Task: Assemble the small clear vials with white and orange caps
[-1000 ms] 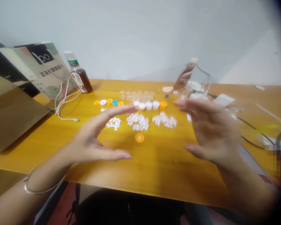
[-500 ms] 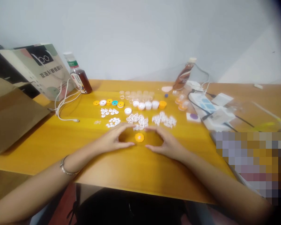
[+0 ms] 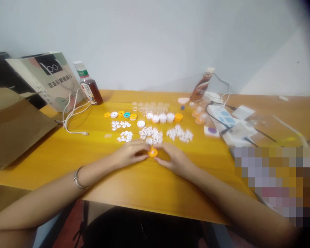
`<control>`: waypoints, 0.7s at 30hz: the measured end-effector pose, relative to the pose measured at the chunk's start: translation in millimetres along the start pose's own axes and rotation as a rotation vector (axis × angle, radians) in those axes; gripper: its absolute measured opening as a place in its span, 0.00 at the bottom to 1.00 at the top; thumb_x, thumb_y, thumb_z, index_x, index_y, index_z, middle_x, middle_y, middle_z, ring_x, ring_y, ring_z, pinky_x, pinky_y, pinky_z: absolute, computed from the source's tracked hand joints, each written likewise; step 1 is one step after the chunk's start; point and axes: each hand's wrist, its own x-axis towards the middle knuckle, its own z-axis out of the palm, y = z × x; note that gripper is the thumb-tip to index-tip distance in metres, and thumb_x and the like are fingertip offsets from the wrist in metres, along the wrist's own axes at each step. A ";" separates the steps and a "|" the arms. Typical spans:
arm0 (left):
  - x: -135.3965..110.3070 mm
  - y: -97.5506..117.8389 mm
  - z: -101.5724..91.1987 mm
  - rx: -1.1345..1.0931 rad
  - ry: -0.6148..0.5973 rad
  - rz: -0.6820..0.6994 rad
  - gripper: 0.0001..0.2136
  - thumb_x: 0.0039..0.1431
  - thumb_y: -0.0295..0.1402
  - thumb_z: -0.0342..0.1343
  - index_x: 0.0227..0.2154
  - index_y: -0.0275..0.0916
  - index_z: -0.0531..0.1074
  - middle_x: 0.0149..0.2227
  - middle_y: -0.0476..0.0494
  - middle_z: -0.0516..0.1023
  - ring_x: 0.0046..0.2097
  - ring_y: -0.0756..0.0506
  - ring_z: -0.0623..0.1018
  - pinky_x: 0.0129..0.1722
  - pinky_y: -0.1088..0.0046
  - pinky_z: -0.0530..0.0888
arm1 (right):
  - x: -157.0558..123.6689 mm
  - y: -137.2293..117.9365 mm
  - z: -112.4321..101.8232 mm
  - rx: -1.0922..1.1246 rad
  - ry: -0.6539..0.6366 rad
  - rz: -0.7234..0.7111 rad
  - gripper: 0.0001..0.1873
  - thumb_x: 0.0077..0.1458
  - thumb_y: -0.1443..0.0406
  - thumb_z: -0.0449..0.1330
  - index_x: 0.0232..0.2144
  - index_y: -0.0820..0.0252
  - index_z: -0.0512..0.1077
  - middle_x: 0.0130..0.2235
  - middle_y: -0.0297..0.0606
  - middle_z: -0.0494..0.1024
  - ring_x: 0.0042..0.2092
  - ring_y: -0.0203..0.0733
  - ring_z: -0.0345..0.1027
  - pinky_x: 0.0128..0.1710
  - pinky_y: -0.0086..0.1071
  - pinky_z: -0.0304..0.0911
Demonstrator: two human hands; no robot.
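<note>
A small orange round cap-like piece (image 3: 152, 153) with a pale bit at its centre lies between my hands near the middle of the table. From the left, the thumb and fingertips of my left hand (image 3: 131, 154) close on its edge. On the opposite side the fingers and thumb of my right hand (image 3: 176, 159) pinch around it. Just beyond are a cluster of white openwork plastic pieces (image 3: 155, 133), a heap of similar white pieces (image 3: 180, 133) to the right, and small white discs (image 3: 125, 136) to the left.
Behind stands a row of coloured rings (image 3: 121, 113), white cups (image 3: 163, 118) and clear cups (image 3: 153, 106). Two drink bottles (image 3: 91, 90) (image 3: 201, 86) are at the back. A paper bag (image 3: 54, 79), brown carton (image 3: 18, 127) and white cable (image 3: 74, 132) lie left; a power strip (image 3: 223, 119) lies right.
Both hands have come inward from either side of the orange piece, and their fingertips now meet its edges. The view has shifted slightly.
</note>
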 end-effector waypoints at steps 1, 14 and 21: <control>-0.6 0.0 0.4 0.012 0.008 0.017 0.09 0.59 0.31 0.50 0.41 0.37 0.70 0.41 0.42 0.75 0.43 0.49 0.74 0.44 0.70 0.72 | 0.0 0.3 0.0 -0.003 0.000 -0.001 0.14 0.52 0.67 0.57 0.43 0.57 0.65 0.41 0.40 0.76 0.42 0.43 0.71 0.42 0.39 0.67; -5.6 6.7 -1.4 0.182 0.041 0.114 0.15 0.59 0.29 0.50 0.49 0.38 0.67 0.45 0.40 0.75 0.43 0.48 0.76 0.42 0.68 0.74 | -0.3 6.8 1.5 -0.017 0.013 -0.051 0.08 0.53 0.67 0.56 0.38 0.57 0.69 0.39 0.39 0.78 0.41 0.42 0.70 0.42 0.39 0.65; -7.4 4.1 0.4 0.234 0.034 0.131 0.15 0.58 0.29 0.50 0.49 0.39 0.67 0.46 0.40 0.75 0.44 0.47 0.75 0.43 0.66 0.74 | -0.3 5.9 0.9 -0.024 0.016 -0.042 0.09 0.53 0.68 0.56 0.39 0.57 0.69 0.39 0.39 0.78 0.41 0.43 0.71 0.41 0.39 0.66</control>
